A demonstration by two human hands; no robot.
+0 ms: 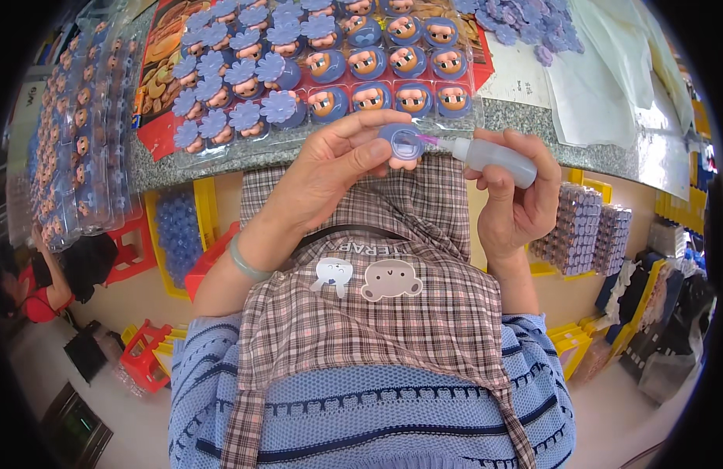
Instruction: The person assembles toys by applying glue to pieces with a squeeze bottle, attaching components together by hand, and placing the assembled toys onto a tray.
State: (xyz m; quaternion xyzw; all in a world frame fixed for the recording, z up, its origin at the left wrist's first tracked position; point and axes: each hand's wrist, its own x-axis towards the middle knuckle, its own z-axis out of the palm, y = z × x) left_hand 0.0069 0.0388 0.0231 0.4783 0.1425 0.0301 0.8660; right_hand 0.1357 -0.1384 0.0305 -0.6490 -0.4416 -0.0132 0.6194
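Note:
My left hand [328, 168] pinches a small blue doll head [403, 144] between thumb and fingers, just off the table's near edge. A round ring shows on its upturned side, and a skin-coloured part pokes out below. My right hand [524, 195] is wrapped round a translucent squeeze bottle [501, 161], tilted to the left. The bottle's thin pink nozzle [429, 140] reaches the head's ringed side; whether it touches is too fine to tell. Beyond my hands, a clear plastic tray [311, 131] holds rows of blue doll heads, those at the left topped with blue flower pieces.
Loose blue flower pieces [526, 19] lie heaped at the far right, beside white plastic sheets [604, 86]. Stacked filled trays [84, 141] stand at the left table edge. Below are a yellow crate [207, 205] of blue parts, red stools [146, 356] and another person's arm [55, 273].

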